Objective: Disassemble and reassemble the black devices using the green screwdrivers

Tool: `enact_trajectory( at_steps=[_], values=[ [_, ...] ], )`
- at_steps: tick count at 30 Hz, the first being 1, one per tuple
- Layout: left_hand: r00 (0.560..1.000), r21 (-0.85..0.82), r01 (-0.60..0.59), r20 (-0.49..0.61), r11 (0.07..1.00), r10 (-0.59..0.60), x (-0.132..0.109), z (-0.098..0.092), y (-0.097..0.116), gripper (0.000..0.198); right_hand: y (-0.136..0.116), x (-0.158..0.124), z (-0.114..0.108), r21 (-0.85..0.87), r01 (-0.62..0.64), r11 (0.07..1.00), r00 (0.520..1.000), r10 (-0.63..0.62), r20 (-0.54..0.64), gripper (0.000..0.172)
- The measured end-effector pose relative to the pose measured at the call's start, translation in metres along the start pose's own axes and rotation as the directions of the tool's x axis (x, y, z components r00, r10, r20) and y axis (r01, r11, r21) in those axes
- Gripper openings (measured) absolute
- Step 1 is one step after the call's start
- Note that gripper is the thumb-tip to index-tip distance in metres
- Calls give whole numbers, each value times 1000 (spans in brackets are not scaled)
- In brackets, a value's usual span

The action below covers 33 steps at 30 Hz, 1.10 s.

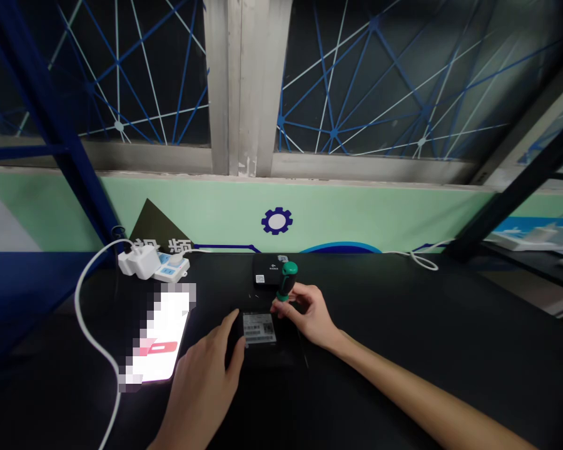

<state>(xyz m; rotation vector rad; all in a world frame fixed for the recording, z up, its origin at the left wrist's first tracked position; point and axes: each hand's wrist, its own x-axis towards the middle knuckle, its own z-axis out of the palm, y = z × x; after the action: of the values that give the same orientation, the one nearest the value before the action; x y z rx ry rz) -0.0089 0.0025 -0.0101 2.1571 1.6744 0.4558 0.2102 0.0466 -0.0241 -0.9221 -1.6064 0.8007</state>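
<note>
Black table [403, 306] against green wall [216, 206], windows [385, 75] above; screwdriver [288, 281] in right fingers [312, 294].

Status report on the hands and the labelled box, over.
Right hand gripping green screwdriver. Left hand at labelled box, left edge. Lit phone close beside left hand.

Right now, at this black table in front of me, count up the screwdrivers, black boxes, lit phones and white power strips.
Screwdriver: 1, held in the right hand
Black boxes: 2, the near box and the far box
Lit phone: 1
White power strip: 1
Total: 5
</note>
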Motion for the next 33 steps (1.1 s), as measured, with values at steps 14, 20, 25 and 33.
enact_trajectory(
  at_steps=[14, 20, 25, 33],
  values=[
    [1000, 13, -18, -19, 1000, 18, 0, 2, -1, 48, -12, 2, 10, 203, -138, 969, 982, 160, -97, 35],
    [1000, -1, -13, -4, 1000, 13, 0, 0, 0, 50, -8, -2, 4, 143, -71, 987, 997, 76, -31, 29],
    [1000, 8, -19, -12, 1000, 19, 1, 1, 0, 48, -4, -2, 4, 160, -70, 985, 997, 75, -24, 26],
    [999, 12, -31, -24, 999, 31, 0, 1, 0, 49, -9, -1, 6, 244, -102, 964, 993, 113, -29, 30]
  ],
)
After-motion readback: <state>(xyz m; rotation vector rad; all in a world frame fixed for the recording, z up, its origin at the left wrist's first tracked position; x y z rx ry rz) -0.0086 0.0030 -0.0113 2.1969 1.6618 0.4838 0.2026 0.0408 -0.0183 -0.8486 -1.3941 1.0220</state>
